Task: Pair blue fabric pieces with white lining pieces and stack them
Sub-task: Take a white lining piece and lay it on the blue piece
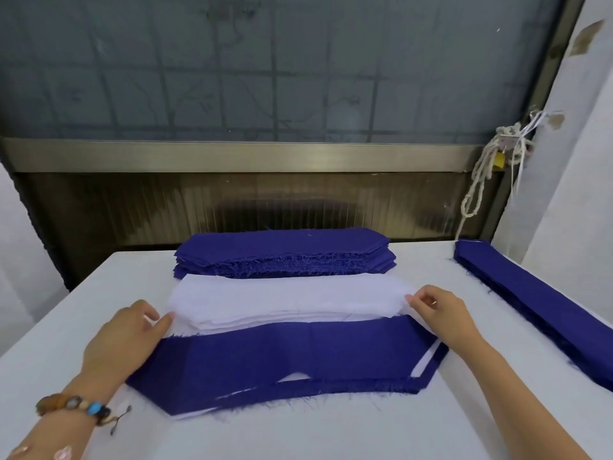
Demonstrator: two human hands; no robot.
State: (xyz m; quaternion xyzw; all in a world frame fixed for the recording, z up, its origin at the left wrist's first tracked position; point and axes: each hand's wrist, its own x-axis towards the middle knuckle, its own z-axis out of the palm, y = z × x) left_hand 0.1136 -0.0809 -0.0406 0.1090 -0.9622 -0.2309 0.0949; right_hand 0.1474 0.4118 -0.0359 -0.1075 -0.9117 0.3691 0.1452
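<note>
A beaded bracelet [78, 405] sits on the left wrist. Nearest on the white desk [298, 436] lies a flat blue piece [292, 356], with white lining showing under its front and right edges. Just behind it, touching its far edge, is the white lining stack [288, 300]. The left hand [132, 333] rests at the stack's left end, thumb and forefinger at the edge; I cannot tell whether it has a grip. The right hand [434, 307] pinches the top sheet's right end. Behind the lining sits a thick blue stack [285, 252]. A long blue pile [537, 303] lies along the desk's right side. A rope [484, 174] hangs by the window [265, 68]
</note>
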